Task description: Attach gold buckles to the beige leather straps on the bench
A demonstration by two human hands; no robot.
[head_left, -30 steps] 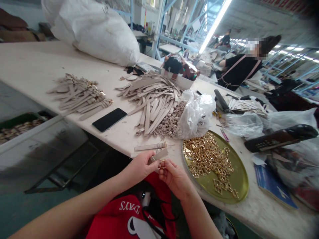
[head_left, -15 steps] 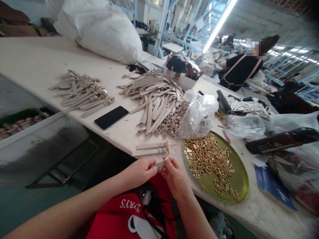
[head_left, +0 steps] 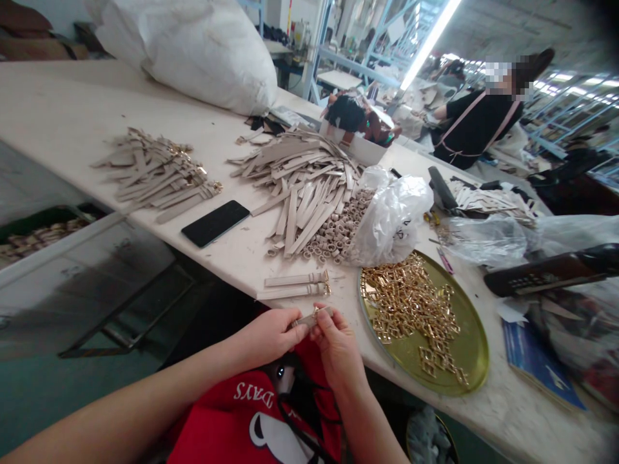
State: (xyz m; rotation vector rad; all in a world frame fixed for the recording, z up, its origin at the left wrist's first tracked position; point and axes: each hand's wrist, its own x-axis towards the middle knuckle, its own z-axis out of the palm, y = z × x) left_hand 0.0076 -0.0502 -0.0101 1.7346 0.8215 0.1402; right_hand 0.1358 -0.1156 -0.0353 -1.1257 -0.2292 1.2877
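Observation:
My left hand and my right hand are both pinched on one short beige strap with a gold buckle at its end, held just in front of the table edge. Two finished straps with buckles lie side by side on the table right behind my hands. A round gold tray heaped with gold buckles sits to the right of my right hand. Farther back lie a large pile of plain beige straps and a heap of small beige loops.
A black phone lies left of the straps. Another strap pile is at the far left. A white plastic bag, a big white sack, a calculator and a blue book surround them. A person in black works behind.
My hands stayed together on the strap and turned it slightly, the buckle end now pointing up right. A second finished strap lies on the table where one lay a second ago.

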